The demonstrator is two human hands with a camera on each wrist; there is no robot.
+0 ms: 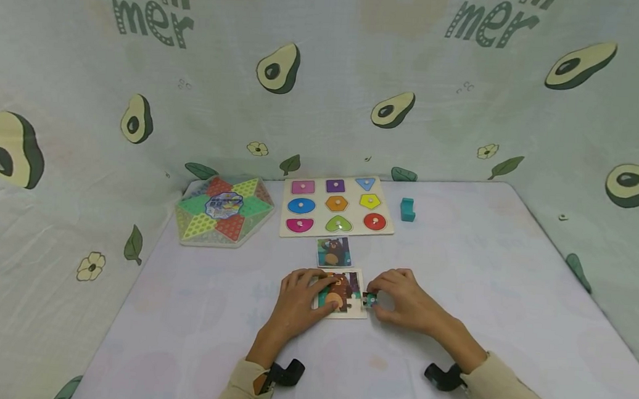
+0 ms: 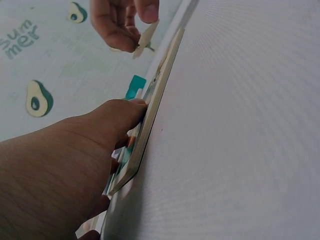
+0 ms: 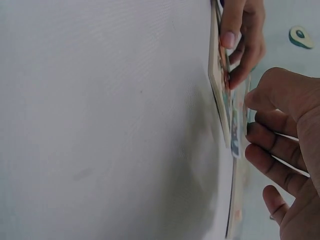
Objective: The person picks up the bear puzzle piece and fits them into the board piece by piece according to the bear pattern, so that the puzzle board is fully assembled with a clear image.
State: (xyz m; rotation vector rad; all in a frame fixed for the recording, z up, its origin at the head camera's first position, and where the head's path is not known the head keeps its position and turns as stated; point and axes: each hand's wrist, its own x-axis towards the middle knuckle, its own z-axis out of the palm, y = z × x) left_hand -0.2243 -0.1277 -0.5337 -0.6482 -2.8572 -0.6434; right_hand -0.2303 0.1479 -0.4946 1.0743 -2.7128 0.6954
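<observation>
A small wooden jigsaw board [image 1: 359,313] with a brown bear picture lies on the table, and a gap shows at the right of its picture. My left hand [image 1: 297,304] rests over the board's left side, its thumb and fingers spread and touching it. Just beyond the right edge, my right hand [image 1: 408,303] pinches a jigsaw piece [image 1: 370,299] between thumb and fingers. That piece [image 2: 146,40] is tilted and clear of the board in the left wrist view. A matching bear picture card [image 1: 334,252] lies directly behind the board.
Behind the card lies a shape puzzle board [image 1: 289,229] with colourful knobbed pieces. To its left is a hexagonal star-patterned game board [image 1: 224,208]. A teal block [image 1: 407,209] stands at its right. A printed cloth [image 1: 324,126] hangs behind the table.
</observation>
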